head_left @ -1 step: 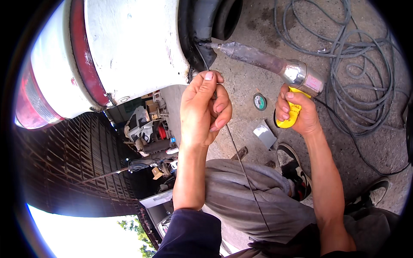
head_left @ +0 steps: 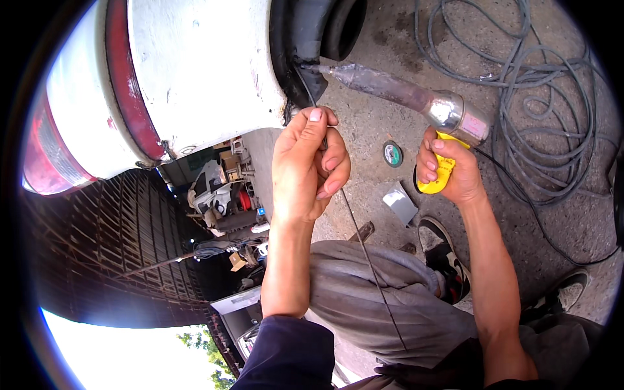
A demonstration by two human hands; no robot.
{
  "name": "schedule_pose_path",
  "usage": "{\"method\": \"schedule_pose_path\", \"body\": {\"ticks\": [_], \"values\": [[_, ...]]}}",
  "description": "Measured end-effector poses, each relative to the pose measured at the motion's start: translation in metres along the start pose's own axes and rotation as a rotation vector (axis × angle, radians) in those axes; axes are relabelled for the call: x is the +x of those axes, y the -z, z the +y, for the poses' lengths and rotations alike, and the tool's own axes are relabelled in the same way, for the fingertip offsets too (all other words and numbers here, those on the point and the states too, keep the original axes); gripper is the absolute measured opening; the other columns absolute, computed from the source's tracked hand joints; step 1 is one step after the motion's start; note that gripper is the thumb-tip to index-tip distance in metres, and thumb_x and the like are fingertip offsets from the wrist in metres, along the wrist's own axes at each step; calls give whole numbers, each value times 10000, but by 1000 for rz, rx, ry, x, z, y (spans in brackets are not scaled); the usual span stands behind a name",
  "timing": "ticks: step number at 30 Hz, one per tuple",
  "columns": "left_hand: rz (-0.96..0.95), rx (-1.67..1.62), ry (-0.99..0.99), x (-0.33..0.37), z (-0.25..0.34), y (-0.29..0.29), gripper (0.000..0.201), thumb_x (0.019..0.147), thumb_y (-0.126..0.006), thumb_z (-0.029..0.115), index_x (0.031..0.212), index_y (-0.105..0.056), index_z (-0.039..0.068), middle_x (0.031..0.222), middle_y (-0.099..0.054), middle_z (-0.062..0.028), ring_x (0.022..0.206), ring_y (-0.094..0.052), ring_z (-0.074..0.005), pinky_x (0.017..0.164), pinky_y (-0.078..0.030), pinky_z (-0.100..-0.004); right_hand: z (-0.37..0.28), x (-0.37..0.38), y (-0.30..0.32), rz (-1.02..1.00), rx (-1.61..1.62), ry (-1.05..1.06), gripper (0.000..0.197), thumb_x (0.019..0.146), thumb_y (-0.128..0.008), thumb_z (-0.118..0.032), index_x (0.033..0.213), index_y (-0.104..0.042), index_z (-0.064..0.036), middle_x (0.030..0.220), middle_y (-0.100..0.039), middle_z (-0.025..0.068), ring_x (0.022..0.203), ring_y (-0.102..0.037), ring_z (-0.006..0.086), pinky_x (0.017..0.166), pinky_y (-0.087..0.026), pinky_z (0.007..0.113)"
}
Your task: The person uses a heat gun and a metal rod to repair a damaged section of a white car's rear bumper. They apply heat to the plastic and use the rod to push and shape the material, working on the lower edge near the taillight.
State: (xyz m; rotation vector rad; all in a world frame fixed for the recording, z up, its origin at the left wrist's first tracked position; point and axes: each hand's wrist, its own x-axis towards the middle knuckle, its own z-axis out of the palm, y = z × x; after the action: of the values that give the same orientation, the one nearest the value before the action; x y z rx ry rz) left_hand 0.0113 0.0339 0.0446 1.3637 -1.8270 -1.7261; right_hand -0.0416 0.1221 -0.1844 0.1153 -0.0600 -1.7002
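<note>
My left hand [head_left: 302, 166] is closed, pinching a thin dark rod [head_left: 366, 253] between thumb and fingers. The rod's upper end reaches a black plastic part [head_left: 307, 39] at the edge of a white painted vehicle panel [head_left: 201, 58]; its long tail slants down across my lap. In my right hand [head_left: 460, 174] is a hot-air gun [head_left: 383, 89], gripped by its yellow handle. The gun's long, discoloured metal nozzle points left, and its narrow tip is at the black plastic, close to the rod's end. Whether the tip touches the plastic I cannot tell.
Coiled grey hose [head_left: 546, 123] lies on the concrete at right, with a black cord [head_left: 530, 208] trailing from the gun. A small round disc [head_left: 392, 154] and a silvery flat piece [head_left: 400, 203] lie near my shoe [head_left: 443, 257]. Cluttered goods [head_left: 221, 188] stand beyond the panel.
</note>
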Motion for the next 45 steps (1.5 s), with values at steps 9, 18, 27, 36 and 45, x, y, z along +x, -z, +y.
{"method": "schedule_pose_path", "body": {"ticks": [9, 18, 27, 36, 45], "values": [[1, -44, 12, -2, 2, 2, 260, 1068, -390, 237, 1015, -496, 6, 569, -361, 16, 359, -281, -58, 325, -196, -212, 4, -1, 1, 5, 11, 24, 201, 839, -642, -231, 826, -519, -73, 634, -503, 33, 540, -499, 146, 538, -426, 286], [17, -23, -3, -2, 4, 0, 257, 1065, -394, 230, 1011, -490, -2, 566, -357, 26, 358, -281, -47, 322, -190, -210, 7, -1, -1, 11, 3, 47, 194, 834, -644, -216, 828, -527, -62, 630, -509, 38, 525, -502, 144, 526, -430, 288], [4, -41, 2, -1, 4, 2, 258, 1067, -386, 226, 1008, -489, -3, 567, -363, 26, 357, -287, -46, 318, -198, -207, 8, -1, 1, -6, 13, 30, 194, 847, -638, -226, 874, -521, -74, 640, -498, 34, 548, -496, 148, 541, -419, 296], [-9, -55, 8, -1, 5, 3, 261, 1069, -376, 221, 1010, -494, -4, 567, -372, 31, 356, -291, -45, 314, -207, -203, 8, -2, 0, -2, 31, 27, 195, 842, -648, -218, 879, -528, -69, 648, -511, 41, 548, -505, 154, 543, -422, 294], [-14, -64, 4, 0, 5, 2, 263, 1068, -380, 217, 1011, -498, -11, 564, -370, 29, 353, -280, -47, 310, -205, -206, 8, -3, 1, -1, 25, 25, 207, 840, -652, -222, 894, -526, -66, 649, -510, 38, 550, -508, 154, 545, -425, 295]]}}
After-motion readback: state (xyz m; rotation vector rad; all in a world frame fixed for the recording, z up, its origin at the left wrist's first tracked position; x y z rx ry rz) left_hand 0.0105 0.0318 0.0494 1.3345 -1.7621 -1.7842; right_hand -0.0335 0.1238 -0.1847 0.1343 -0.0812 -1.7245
